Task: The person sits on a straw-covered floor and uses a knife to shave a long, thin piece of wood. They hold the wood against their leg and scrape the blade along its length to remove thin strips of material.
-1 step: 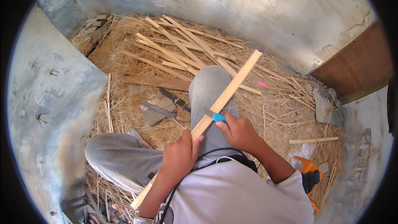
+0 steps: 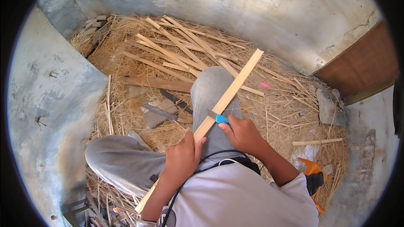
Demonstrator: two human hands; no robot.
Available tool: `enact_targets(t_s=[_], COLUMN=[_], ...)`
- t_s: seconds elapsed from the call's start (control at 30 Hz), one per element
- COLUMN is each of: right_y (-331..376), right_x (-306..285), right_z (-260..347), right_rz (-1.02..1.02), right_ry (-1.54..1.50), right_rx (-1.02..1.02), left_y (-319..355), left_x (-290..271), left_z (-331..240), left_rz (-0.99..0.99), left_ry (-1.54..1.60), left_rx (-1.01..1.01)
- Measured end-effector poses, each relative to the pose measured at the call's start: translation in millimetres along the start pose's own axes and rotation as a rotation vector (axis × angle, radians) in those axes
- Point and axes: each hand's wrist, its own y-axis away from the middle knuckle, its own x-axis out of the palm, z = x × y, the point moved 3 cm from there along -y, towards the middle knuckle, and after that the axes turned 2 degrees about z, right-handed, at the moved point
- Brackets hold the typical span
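Note:
A long, pale wooden strip (image 2: 229, 94) runs slantwise across my raised right knee, its near end passing under my left forearm. My left hand (image 2: 182, 153) is closed around the strip's lower part, thumb along its edge. My right hand (image 2: 243, 134) grips a blue-handled knife (image 2: 221, 119), whose short grey blade lies across the strip just above the left hand. A thin shaving or fibre seems to stand up near the blade. The rest of the handle is hidden in the right fist.
Several wooden strips (image 2: 179, 44) lie piled on shavings ahead. Left of my knee are a wooden-handled blade (image 2: 162, 112), a dark tool (image 2: 176, 100) and a flat stone (image 2: 152, 118). An orange-and-black object (image 2: 313, 176) sits by my right elbow. Worn walls (image 2: 252, 12) enclose the floor.

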Motion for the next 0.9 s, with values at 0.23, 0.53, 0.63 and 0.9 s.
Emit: enact_targets(t_s=[0.23, 0.53, 0.63, 0.9], right_y=[4.6, 5.6, 5.6, 6.8], right_x=[-2.5, 5.8, 6.6, 6.1], right_z=[-5.3, -6.4, -8.7, -12.1], right_rz=[-0.029, -0.136, -0.133, -0.172], right_ry=[0.054, 0.073, 0.079, 0.031], right_rx=[0.104, 0.073, 0.095, 0.092], left_y=[-2.1, 33.3, 48.2, 102.8], left_x=[-0.5, -18.0, -27.8, -46.8], left_z=[-0.6, 10.9, 13.8, 26.2], left_rz=[0.044, 0.155, 0.178, 0.194], left_ry=[0.109, 0.277, 0.199, -0.029], left_rx=[-0.075, -0.166, -0.161, -0.122])
